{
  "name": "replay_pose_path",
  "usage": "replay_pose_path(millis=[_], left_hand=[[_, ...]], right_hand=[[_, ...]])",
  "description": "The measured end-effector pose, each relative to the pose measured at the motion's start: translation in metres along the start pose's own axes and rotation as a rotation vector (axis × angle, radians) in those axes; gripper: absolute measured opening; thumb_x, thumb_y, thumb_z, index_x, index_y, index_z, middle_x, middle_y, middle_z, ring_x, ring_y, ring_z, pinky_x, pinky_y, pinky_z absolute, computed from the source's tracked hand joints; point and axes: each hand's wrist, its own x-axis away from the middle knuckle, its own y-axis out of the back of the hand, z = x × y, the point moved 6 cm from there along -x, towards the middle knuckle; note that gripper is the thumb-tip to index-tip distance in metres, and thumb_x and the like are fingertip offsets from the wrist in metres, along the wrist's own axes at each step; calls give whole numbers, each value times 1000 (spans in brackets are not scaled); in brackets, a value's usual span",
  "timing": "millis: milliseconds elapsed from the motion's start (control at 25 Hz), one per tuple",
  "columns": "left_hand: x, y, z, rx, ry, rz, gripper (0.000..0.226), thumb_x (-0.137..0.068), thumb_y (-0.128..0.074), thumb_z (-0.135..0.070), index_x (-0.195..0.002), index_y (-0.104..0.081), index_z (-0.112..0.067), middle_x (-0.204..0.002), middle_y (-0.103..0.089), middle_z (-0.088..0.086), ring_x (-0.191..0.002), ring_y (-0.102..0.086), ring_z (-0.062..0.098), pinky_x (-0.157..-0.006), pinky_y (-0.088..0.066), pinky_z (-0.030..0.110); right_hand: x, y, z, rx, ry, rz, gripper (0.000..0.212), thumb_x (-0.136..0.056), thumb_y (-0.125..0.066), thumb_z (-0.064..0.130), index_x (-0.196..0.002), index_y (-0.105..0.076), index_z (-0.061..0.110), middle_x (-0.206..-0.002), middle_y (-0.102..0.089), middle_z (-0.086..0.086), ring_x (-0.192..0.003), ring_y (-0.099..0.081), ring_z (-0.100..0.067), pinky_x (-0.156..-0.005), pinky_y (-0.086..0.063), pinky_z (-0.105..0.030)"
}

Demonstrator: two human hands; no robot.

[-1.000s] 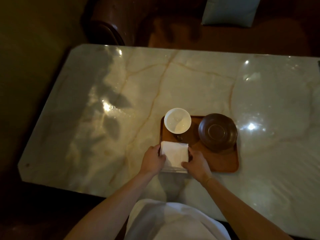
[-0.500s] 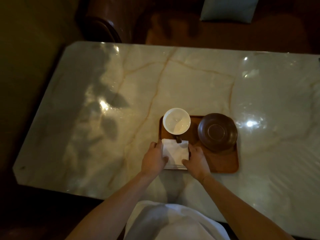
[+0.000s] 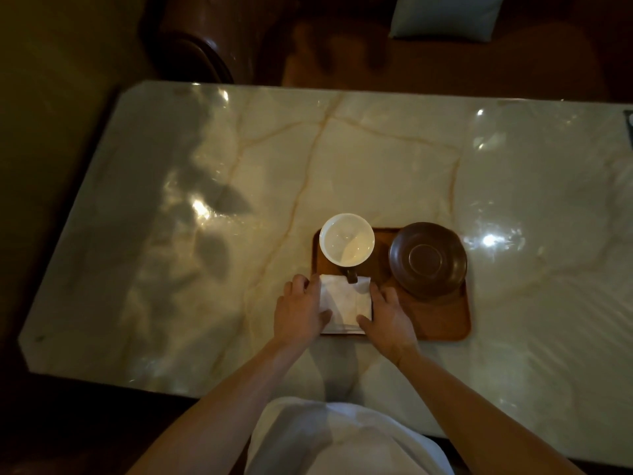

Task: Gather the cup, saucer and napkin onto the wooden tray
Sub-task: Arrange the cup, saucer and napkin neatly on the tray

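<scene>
The napkin point(image 3: 346, 303), folded white, is pinched at both sides: left hand point(image 3: 301, 311) w/ fingers along its left edge and thumb on top, right hand point(image 3: 388, 317) likewise on the right edge. Each grip is closed on the napkin, not on anything else. It lies on the near-left part of the wooden tray point(image 3: 442, 320), near edge about level w/ the tray's front rim. The cup point(image 3: 346, 238), white inside, stands at the far-left corner; its dark handle point(image 3: 351, 276) points toward the napkin and touches or overlaps its far edge. The dark saucer point(image 3: 428, 259) is set at the far right, its rim apparently overhanging the tray edge.

Risks, as judged: if the napkin is pushed further in, the handle could be nudged and the cup turned or shifted toward the tray rim. If it is released unevenly, the folds may spring open. The saucer could tip if the tray is lifted.

Around: glossy marble counter point(image 3: 171, 234), otherwise bare; dark chair and pale cushion point(image 3: 445, 15) beyond. Nothing else is seen obstructing.
</scene>
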Motion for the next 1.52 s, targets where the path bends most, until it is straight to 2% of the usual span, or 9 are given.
replay_pose_path(millis=[280,440,560,760,920,1040,1240,1360,1520], left_hand=[[0,-1,6,-46,-62,14,75,-80,-66,-51,-140,-31,-21,-131,-42,7,-112,-47,25,-87,-47,38],[4,-4,12,-26,-70,11,76,-82,-59,-57,-143,-28,-23,-132,-42,6,-114,-47,25,-87,-47,37],[6,1,15,21,-79,-14,69,-84,-55,-58,-141,-35,-25,-133,-46,4,-115,-49,24,-89,-48,37],[-8,30,21,128,-127,-89,57,-83,-58,-53,-133,-48,-26,-131,-50,0,-114,-52,21,-93,-46,37],[-29,67,13,172,-241,-197,61,-77,-67,-46,-131,-51,-23,-129,-50,2,-117,-50,23,-96,-44,41],[-50,89,-1,153,-311,-178,73,-70,-70,-47,-136,-44,-28,-135,-43,1,-122,-44,25,-100,-43,46],[-87,91,-32,-57,-427,111,107,-63,-77,-48,-149,-14,-40,-155,-19,-3,-138,-20,28,-106,-33,48],[-101,87,-43,-225,-480,202,114,-61,-80,-47,-150,-7,-40,-157,-16,-4,-138,-19,29,-104,-35,49],[-108,81,-53,-315,-507,242,114,-61,-80,-43,-151,-10,-35,-154,-21,-3,-134,-23,29,-104,-37,49]], right_hand=[[7,4,-1,156,29,-74,68,-91,-54,46,-147,-23,23,-134,-37,-4,-118,-47,-22,-83,-51,-33],[15,9,-10,255,98,-120,56,-92,-46,54,-140,-37,27,-130,-44,0,-115,-46,-21,-88,-47,-36],[24,19,-26,322,133,-171,45,-92,-47,52,-131,-48,29,-126,-50,1,-114,-48,-21,-86,-44,-39],[38,29,-58,397,168,-198,47,-88,-58,48,-129,-55,27,-129,-53,1,-115,-51,-24,-83,-44,-41],[48,37,-71,344,205,-302,42,-85,-66,41,-123,-60,24,-121,-58,-1,-105,-57,-26,-76,-47,-41],[48,51,-83,294,185,-419,40,-83,-70,39,-118,-61,22,-116,-58,-4,-105,-55,-29,-78,-48,-42],[39,73,-135,97,-133,-506,64,-80,-60,60,-129,-43,24,-135,-44,-9,-122,-37,-32,-95,-38,-52],[28,77,-178,56,-261,-358,83,-78,-39,81,-145,-19,38,-157,-15,-1,-144,-10,-32,-110,-15,-64],[13,69,-203,109,-315,-144,88,-66,-17,97,-140,13,60,-160,19,12,-146,20,-27,-108,9,-70]])
